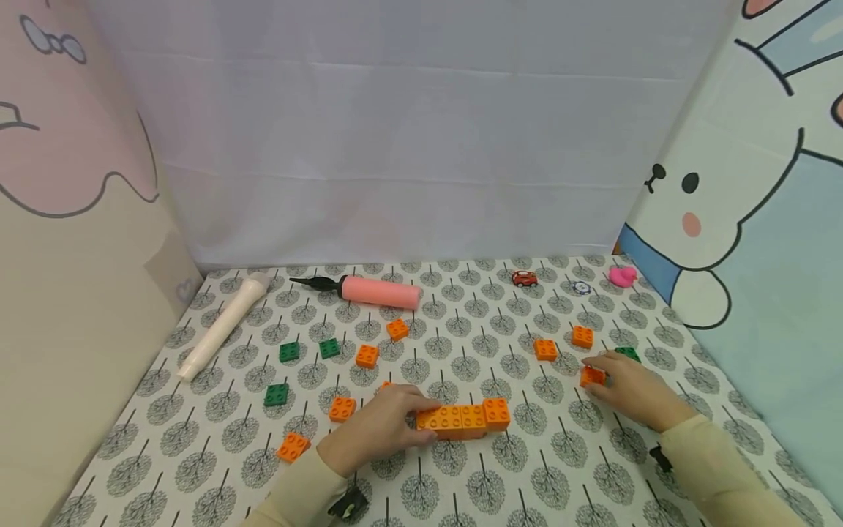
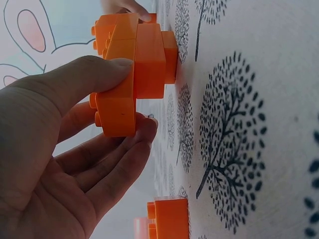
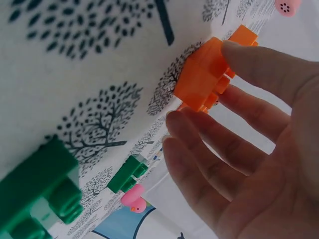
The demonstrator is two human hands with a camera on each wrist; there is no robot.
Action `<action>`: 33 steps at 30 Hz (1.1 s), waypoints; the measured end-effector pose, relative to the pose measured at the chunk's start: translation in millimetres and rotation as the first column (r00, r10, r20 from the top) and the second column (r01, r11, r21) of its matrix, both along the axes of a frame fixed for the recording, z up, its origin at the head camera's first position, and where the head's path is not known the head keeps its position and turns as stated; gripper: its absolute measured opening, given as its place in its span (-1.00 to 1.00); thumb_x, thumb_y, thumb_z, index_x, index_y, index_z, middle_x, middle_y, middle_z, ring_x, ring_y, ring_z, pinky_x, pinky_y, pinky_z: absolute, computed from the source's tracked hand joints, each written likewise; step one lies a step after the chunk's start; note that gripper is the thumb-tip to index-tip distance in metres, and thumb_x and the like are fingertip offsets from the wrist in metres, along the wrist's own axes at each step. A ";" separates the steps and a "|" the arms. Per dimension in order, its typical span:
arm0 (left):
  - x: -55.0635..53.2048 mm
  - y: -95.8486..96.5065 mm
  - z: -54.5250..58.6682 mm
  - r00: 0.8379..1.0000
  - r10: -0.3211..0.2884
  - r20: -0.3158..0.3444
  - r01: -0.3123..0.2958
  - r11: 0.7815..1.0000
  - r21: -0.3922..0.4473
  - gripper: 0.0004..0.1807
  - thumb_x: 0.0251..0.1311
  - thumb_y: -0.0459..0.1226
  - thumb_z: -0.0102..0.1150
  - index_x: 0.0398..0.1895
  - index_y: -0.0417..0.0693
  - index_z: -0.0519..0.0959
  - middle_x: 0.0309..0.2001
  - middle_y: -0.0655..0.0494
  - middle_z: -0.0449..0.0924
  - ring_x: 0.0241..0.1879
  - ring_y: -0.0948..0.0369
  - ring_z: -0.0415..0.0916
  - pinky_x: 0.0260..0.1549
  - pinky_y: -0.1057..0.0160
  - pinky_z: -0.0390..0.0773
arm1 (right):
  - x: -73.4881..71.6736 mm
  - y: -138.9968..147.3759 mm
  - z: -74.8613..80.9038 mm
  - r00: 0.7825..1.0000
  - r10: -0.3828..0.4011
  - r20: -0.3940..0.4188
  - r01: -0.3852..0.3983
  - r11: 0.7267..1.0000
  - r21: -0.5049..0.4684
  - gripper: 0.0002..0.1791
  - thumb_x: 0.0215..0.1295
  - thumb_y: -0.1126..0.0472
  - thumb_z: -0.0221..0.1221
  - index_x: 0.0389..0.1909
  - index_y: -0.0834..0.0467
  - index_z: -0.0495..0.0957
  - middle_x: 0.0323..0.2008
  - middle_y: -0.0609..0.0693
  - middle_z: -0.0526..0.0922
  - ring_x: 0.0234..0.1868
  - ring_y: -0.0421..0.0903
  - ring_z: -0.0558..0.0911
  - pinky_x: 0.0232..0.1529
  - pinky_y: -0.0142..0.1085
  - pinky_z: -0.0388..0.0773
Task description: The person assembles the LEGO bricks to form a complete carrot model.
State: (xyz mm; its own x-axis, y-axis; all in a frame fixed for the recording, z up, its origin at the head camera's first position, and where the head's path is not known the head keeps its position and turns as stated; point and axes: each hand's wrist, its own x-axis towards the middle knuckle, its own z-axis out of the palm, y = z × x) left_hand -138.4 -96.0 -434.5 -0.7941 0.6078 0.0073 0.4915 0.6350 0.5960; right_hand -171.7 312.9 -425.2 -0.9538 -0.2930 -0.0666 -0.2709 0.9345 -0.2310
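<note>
My left hand [image 1: 388,424] holds the left end of a row of joined orange toy bricks [image 1: 454,422], with its thumb on one side and its fingers on the other. In the left wrist view the joined bricks [image 2: 117,112] are stacked in layers, the held end sticking out above the cloth. Over on the right, my right hand [image 1: 632,388] pinches a single orange brick [image 1: 592,377] between thumb and fingers. That orange brick [image 3: 199,79] shows its studs toward the palm in the right wrist view. A green brick [image 1: 628,354] lies just beyond this hand.
Loose orange bricks [image 1: 545,349] and green bricks [image 1: 276,394] are scattered on the tree-print cloth [image 1: 421,498]. Along the back lie a white tube [image 1: 222,326], a pink cylinder with a black tip [image 1: 380,292], a red toy car [image 1: 525,278], a small blue-and-white disc [image 1: 581,288] and a pink duck [image 1: 622,276].
</note>
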 end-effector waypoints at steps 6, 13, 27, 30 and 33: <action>0.1 -0.1 1.1 1.000 -0.005 -0.014 0.005 1.000 -0.003 -0.50 0.12 -0.11 0.43 0.16 0.01 0.65 -0.13 0.24 0.66 -0.24 0.41 0.46 -0.18 0.36 0.53 | -0.7 1.1 -1.7 1.000 -0.003 0.001 0.003 1.000 0.008 -0.48 0.25 0.12 0.33 0.18 0.27 0.57 0.10 0.38 0.56 0.01 0.30 0.58 -0.07 0.20 0.57; 0.1 -0.3 0.9 1.000 -0.007 -0.013 0.007 1.000 -0.005 -0.50 0.12 -0.11 0.43 0.16 0.00 0.65 -0.12 0.23 0.66 -0.23 0.41 0.47 -0.17 0.36 0.54 | 6.7 -6.0 4.0 1.000 -0.007 -0.028 0.006 0.999 -0.032 -0.46 0.28 0.07 0.31 0.21 0.25 0.56 0.05 0.32 0.58 -0.05 0.22 0.60 -0.09 0.16 0.58; -0.9 -0.3 0.0 1.000 -0.009 -0.023 0.009 1.000 -0.009 -0.49 0.13 -0.10 0.43 0.16 -0.01 0.65 -0.12 0.22 0.65 -0.22 0.40 0.47 -0.15 0.34 0.56 | 31.2 -68.6 25.7 0.940 0.238 -0.243 -0.293 0.930 -0.220 -0.52 0.34 0.06 0.29 0.27 0.04 0.56 0.05 -0.03 0.60 -0.03 -0.10 0.61 -0.11 -0.14 0.65; -0.9 -0.8 -0.3 1.000 -0.006 -0.012 0.005 1.000 -0.003 -0.50 0.13 -0.11 0.43 0.16 -0.01 0.65 -0.12 0.23 0.65 -0.23 0.40 0.46 -0.18 0.36 0.55 | 33.6 -85.7 28.2 0.895 0.315 -0.316 -0.399 0.882 -0.249 -0.51 0.32 0.07 0.31 0.26 0.00 0.56 0.04 -0.11 0.59 -0.09 -0.22 0.57 -0.18 -0.29 0.62; -0.6 -0.6 -0.4 1.000 -0.003 -0.014 0.003 1.000 0.002 -0.50 0.12 -0.12 0.43 0.15 -0.01 0.65 -0.13 0.23 0.65 -0.24 0.40 0.46 -0.19 0.37 0.54 | 34.0 -102.5 29.5 0.846 0.381 -0.373 -0.490 0.831 -0.263 -0.50 0.29 0.10 0.34 0.25 0.00 0.57 0.00 -0.15 0.58 -0.17 -0.30 0.51 -0.23 -0.37 0.56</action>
State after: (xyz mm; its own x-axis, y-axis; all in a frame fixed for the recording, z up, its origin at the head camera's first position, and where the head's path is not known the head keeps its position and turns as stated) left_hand -139.0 -96.6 -434.8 -0.7919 0.6104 0.0197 0.5018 0.6319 0.5908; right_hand -137.7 210.4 -395.7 -0.6774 -0.6337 0.3735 -0.7356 0.5798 -0.3504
